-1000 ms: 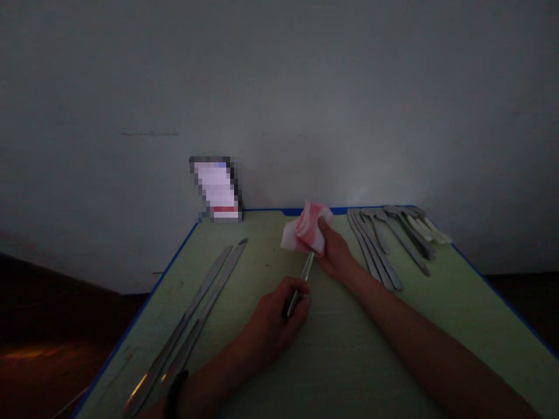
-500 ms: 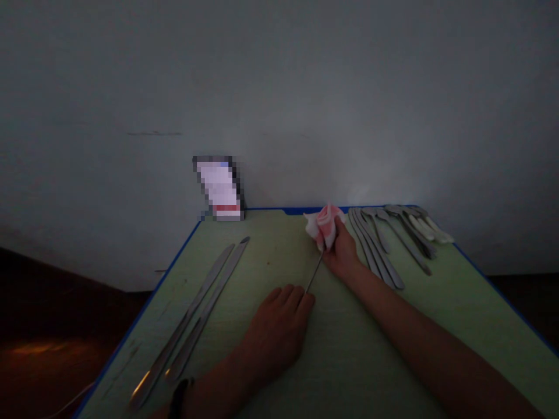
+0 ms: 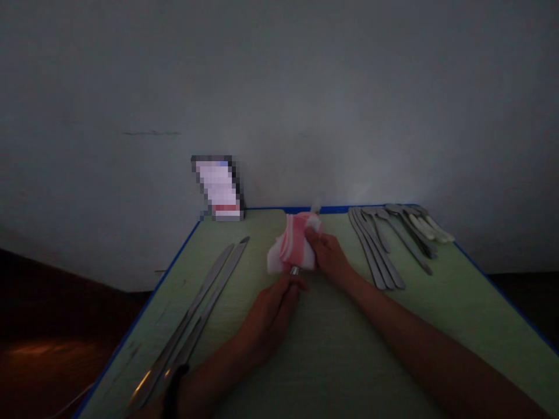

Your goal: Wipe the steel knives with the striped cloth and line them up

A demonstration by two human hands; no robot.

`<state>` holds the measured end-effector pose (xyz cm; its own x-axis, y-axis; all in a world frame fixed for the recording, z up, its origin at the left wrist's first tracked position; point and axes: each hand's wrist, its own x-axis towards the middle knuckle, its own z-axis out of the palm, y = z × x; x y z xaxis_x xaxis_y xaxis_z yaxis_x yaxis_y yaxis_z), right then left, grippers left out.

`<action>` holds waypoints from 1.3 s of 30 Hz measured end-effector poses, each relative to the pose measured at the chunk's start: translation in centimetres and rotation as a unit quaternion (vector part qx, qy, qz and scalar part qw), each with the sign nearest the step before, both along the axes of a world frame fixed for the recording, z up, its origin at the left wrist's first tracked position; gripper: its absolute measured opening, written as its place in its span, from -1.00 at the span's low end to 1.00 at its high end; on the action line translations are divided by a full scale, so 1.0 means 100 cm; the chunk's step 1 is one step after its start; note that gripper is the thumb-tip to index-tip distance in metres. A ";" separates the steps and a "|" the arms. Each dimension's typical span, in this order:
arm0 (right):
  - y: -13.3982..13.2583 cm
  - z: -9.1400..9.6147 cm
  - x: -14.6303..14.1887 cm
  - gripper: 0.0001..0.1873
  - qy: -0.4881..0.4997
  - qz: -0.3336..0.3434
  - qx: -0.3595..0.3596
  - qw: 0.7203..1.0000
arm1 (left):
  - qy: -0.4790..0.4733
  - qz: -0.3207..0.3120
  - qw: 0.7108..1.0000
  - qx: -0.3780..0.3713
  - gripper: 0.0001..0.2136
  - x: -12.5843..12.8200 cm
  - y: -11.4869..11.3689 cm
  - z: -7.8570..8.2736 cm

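My left hand (image 3: 275,311) is closed around one end of a thin metal piece of cutlery (image 3: 295,270). Only a short shiny stretch of it shows; fingers and cloth hide the rest, so its exact kind is unclear. In my right hand (image 3: 331,256) is a pink-and-white cloth (image 3: 299,241), bunched around the cutlery just beyond my left fingers, the thumb pressing on its right side. Two long table knives (image 3: 203,299) lie side by side to the left of my left hand, blades pointing away from me.
Right of my right hand lie several long metal handles (image 3: 378,256), spoons (image 3: 404,238) and pale-handled cutlery (image 3: 430,227). A blurred phone (image 3: 220,189) leans against the grey wall (image 3: 279,105) at the back. The green tabletop (image 3: 349,343) has a blue edge.
My right hand and the cloth have come left and nearer to my left hand, covering more of the cutlery. My left hand has turned and risen slightly.
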<state>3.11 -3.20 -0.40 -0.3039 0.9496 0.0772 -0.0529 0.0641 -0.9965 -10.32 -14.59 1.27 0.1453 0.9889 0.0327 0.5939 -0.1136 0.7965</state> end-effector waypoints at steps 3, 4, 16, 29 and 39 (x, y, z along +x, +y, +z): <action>-0.004 0.001 -0.002 -0.47 -0.050 0.028 0.023 0.998 | 0.002 -0.006 1.000 -0.002 -0.74 0.000 0.002 -0.001; -0.003 0.000 -0.002 -0.48 -0.051 0.033 0.023 0.998 | 0.015 -0.019 1.000 0.005 -0.74 0.000 0.003 -0.003; 0.026 0.006 -0.002 -0.77 0.376 -0.103 -0.240 0.889 | 0.195 -0.139 0.969 0.065 -0.72 0.007 -0.004 -0.005; 0.017 0.000 -0.002 -0.87 0.305 0.051 -0.219 0.925 | 0.081 -0.063 0.995 0.019 -0.71 0.006 0.002 0.000; 0.026 0.001 0.001 -0.79 0.407 -0.017 -0.267 0.873 | 0.205 -0.194 0.956 0.082 -0.70 0.002 -0.005 -0.004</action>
